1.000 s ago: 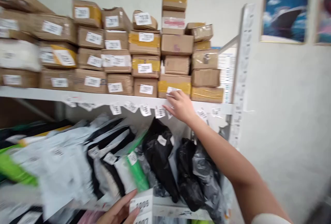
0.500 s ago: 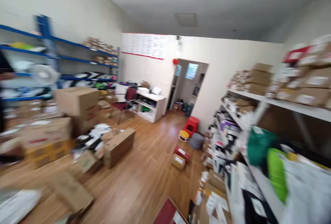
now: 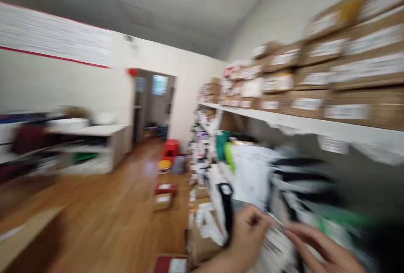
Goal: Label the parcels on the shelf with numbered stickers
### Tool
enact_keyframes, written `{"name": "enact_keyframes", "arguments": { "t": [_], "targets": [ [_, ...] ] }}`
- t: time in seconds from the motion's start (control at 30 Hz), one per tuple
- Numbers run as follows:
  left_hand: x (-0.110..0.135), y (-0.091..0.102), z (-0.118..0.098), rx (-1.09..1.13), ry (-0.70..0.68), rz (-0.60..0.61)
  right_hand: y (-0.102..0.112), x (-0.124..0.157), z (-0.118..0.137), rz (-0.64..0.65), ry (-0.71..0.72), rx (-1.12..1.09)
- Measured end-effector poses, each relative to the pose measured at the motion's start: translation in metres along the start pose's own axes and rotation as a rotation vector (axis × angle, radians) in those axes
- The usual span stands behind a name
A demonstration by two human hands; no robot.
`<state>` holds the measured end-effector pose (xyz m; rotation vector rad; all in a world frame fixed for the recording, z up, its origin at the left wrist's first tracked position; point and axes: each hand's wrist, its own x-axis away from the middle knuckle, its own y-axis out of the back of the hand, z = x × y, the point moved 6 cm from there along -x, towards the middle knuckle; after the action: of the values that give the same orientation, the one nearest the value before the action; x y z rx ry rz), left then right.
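Observation:
My left hand [image 3: 248, 235] is at the lower right of the head view, thumb and fingers pinched together. Close beside it on the right, my right hand [image 3: 323, 245] has its fingers pressed together too. A small, thin thing stretches between the fingertips; blur keeps me from naming it. Just below the fingers is a white package [image 3: 277, 250] with dark print, partly covered by the hands; I cannot tell whether they touch it. White and black plastic mailer bags [image 3: 252, 172] fill the shelf behind the hands.
Labelled cardboard boxes [image 3: 311, 100] are stacked on the white shelf [image 3: 284, 119] to the right. Red and brown boxes [image 3: 162, 201], a red stool [image 3: 171, 148] and a grey bin [image 3: 179, 165] stand along the floor. A large carton [image 3: 30, 239] lies lower left, and a doorway [image 3: 154, 104] opens ahead.
The view has swung right, towards the shelf, and nearer to it. Both of my hands have come into view at the lower right, fingers pinched. The blue shelves have left the view.

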<state>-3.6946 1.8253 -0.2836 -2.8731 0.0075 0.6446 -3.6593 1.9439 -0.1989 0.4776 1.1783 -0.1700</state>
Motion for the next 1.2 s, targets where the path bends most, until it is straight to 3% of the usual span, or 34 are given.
{"name": "enact_keyframes", "arguments": {
  "t": [0.1, 0.23, 0.37, 0.43, 0.57, 0.63, 0.7, 0.77, 0.83, 0.93, 1.0, 1.1, 1.2],
  "targets": [
    [-0.018, -0.054, -0.011, 0.16, -0.007, 0.303, 0.072, 0.003, 0.02, -0.023, 0.018, 0.282],
    [-0.047, -0.114, -0.037, 0.16, -0.016, 0.405, 0.128, -0.033, 0.035, 0.008, 0.016, 0.412],
    [-0.051, -0.166, -0.079, 0.254, -0.07, 0.577, 0.171, -0.071, 0.059, -0.012, 0.009, 0.526],
    [-0.051, -0.181, -0.097, 0.221, -0.15, 0.621, 0.201, -0.097, 0.074, -0.1, 0.046, 0.627],
    [-0.05, -0.197, -0.108, 0.072, -0.278, 0.662, 0.289, -0.167, 0.101, -0.467, 0.155, 0.974],
    [-0.047, -0.201, -0.105, 0.105, -0.313, 0.699, 0.327, -0.204, 0.097, -0.481, 0.058, 1.127],
    [-0.044, -0.202, -0.1, 0.154, -0.326, 0.741, 0.351, -0.231, 0.089, -0.44, -0.038, 1.291],
    [-0.041, -0.203, -0.093, 0.188, -0.303, 0.77, 0.358, -0.243, 0.082, -0.391, -0.111, 1.437],
    [-0.04, -0.202, -0.089, 0.212, -0.277, 0.774, 0.352, -0.245, 0.078, -0.358, -0.159, 1.565],
    [-0.038, -0.201, -0.089, 0.231, -0.282, 0.764, 0.336, -0.241, 0.084, -0.411, -0.122, 1.743],
    [-0.04, -0.199, -0.092, 0.232, -0.297, 0.745, 0.328, -0.24, 0.086, -0.346, -0.081, 1.796],
    [-0.046, -0.196, -0.097, 0.23, -0.29, 0.703, 0.323, -0.231, 0.088, -0.205, -0.076, 1.709],
    [-0.054, -0.198, -0.1, 0.248, -0.219, 0.679, 0.301, -0.196, 0.097, -0.127, -0.06, 1.294]
  ]
}}
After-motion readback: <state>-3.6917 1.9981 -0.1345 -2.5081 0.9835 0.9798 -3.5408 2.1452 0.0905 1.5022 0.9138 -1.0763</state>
